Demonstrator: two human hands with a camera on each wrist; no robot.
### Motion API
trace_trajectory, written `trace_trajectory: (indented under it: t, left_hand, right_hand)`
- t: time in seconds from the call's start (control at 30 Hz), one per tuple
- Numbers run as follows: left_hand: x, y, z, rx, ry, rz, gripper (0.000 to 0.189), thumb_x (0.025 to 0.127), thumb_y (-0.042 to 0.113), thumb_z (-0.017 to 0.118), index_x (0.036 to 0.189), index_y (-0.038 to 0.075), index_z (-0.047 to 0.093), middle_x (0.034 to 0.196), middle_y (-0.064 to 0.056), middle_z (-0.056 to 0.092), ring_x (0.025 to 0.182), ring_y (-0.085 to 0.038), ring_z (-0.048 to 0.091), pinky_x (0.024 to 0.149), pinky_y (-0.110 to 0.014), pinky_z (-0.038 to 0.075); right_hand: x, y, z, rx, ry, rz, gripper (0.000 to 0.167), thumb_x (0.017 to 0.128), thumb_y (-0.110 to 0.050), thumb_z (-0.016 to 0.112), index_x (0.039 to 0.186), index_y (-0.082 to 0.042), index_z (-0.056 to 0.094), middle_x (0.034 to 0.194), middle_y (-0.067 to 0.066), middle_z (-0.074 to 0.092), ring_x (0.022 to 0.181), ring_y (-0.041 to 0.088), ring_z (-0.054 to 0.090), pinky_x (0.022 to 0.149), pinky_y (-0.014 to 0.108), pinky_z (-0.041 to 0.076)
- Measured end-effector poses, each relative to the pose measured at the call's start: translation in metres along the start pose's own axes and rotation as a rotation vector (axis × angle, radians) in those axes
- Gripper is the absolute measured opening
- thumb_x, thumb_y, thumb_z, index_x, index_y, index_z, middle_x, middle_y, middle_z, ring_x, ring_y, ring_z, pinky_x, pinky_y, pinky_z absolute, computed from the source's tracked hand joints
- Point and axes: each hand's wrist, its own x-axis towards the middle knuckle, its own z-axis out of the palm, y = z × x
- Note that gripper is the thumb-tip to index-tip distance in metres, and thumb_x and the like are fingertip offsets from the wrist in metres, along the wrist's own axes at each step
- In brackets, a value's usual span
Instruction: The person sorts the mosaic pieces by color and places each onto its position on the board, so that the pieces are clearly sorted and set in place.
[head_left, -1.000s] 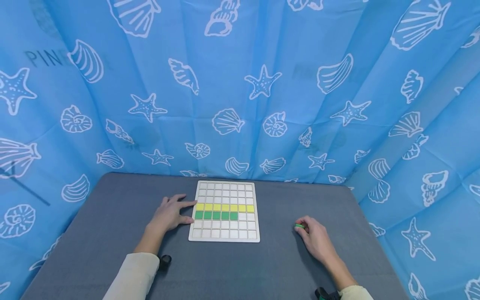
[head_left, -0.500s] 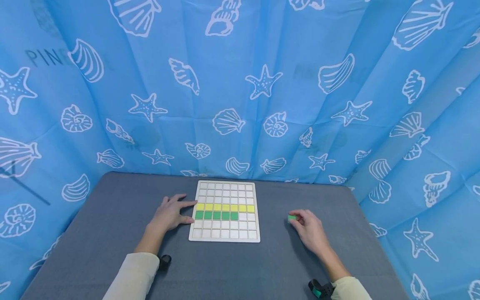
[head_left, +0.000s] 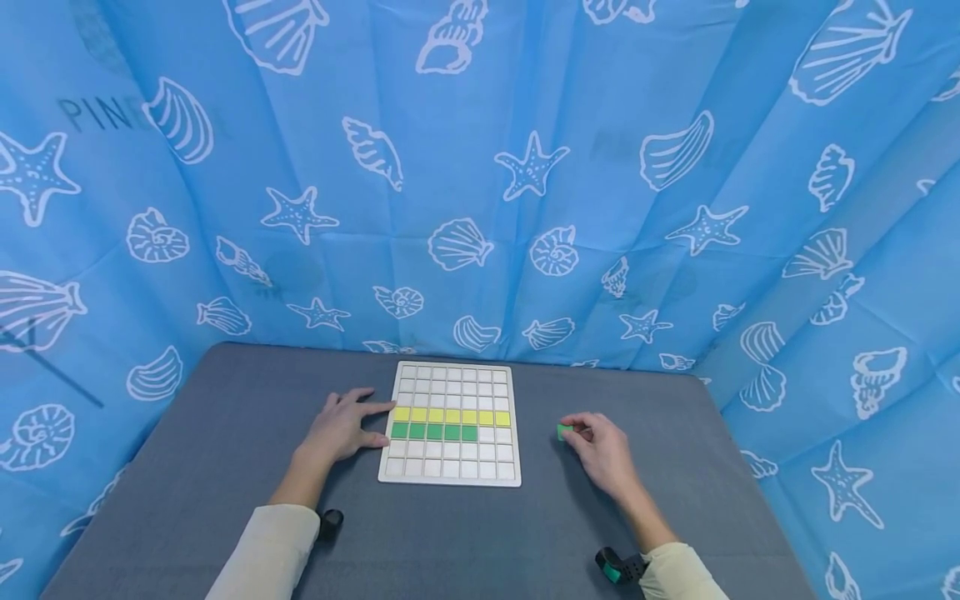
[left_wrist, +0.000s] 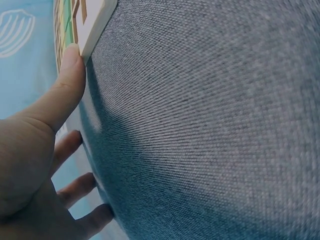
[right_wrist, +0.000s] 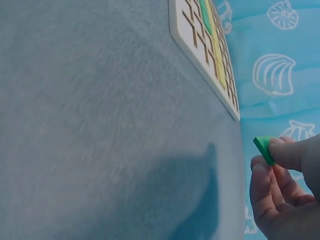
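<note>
A white square grid board [head_left: 450, 471] lies on the grey table. One row of its cells is filled with yellow tiles [head_left: 452, 416]; the row below holds several green tiles [head_left: 434, 432] from the left, with two white cells at its right end. My left hand [head_left: 339, 429] rests at the board's left edge, thumb and forefinger spread and touching the rim; the left wrist view shows the thumb [left_wrist: 70, 75] against it. Between thumb and fingertips my right hand [head_left: 603, 452] pinches a green square tile [right_wrist: 263, 148], held above the table to the right of the board.
The grey cloth-covered table [head_left: 480, 542] extends around the board. A blue curtain [head_left: 480, 183] with white shells and starfish hangs behind the table and along both sides. Black wrist straps [head_left: 618, 567] sit at both wrists.
My right hand has moved left toward the board with the green tile, which has turned so its flat face shows. The left hand and the board have stayed in place.
</note>
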Motion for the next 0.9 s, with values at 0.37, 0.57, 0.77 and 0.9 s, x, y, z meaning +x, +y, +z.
trace_trajectory:
  t: [0.37, 0.57, 0.77, 0.9]
  left_hand:
    - [-0.002, -0.001, 0.000, -0.004, 0.007, 0.007, 0.068, 0.083, 0.041, 0.083, 0.146, 0.036, 0.057, 0.165, -0.009, 0.035, 0.143, -0.044, 0.033, 0.105, -0.066, 0.040]
    - [-0.003, 0.000, 0.000, -0.006, 0.003, -0.002, 0.069, 0.083, 0.040, 0.083, 0.146, 0.036, 0.057, 0.165, -0.010, 0.035, 0.143, -0.044, 0.033, 0.106, -0.067, 0.039]
    - [-0.001, 0.000, 0.000, 0.000, 0.006, 0.000, 0.069, 0.083, 0.041, 0.083, 0.146, 0.035, 0.057, 0.165, -0.010, 0.035, 0.142, -0.044, 0.034, 0.106, -0.066, 0.039]
    - [-0.001, 0.000, 0.000, 0.009, 0.008, -0.003, 0.069, 0.083, 0.041, 0.083, 0.146, 0.035, 0.057, 0.165, -0.010, 0.036, 0.142, -0.044, 0.034, 0.106, -0.066, 0.040]
  right_hand:
    - [0.013, -0.017, 0.021, 0.125, -0.031, 0.062, 0.015, 0.096, -0.009, 0.071, 0.110, -0.008, 0.076, 0.096, 0.009, 0.070, 0.074, 0.009, 0.064, 0.063, 0.020, 0.054]
    - [0.018, -0.030, 0.036, 0.225, -0.058, 0.093, 0.009, 0.095, -0.007, 0.071, 0.104, -0.007, 0.074, 0.090, 0.009, 0.072, 0.076, 0.014, 0.070, 0.064, 0.023, 0.059]
    - [0.020, -0.039, 0.047, 0.212, -0.078, 0.065, 0.008, 0.094, -0.011, 0.074, 0.102, -0.009, 0.076, 0.090, 0.006, 0.073, 0.079, 0.016, 0.069, 0.062, 0.023, 0.055]
    - [0.021, -0.044, 0.054, 0.159, -0.063, 0.029, 0.007, 0.091, -0.012, 0.077, 0.098, -0.014, 0.077, 0.089, 0.001, 0.074, 0.079, 0.010, 0.062, 0.066, 0.021, 0.049]
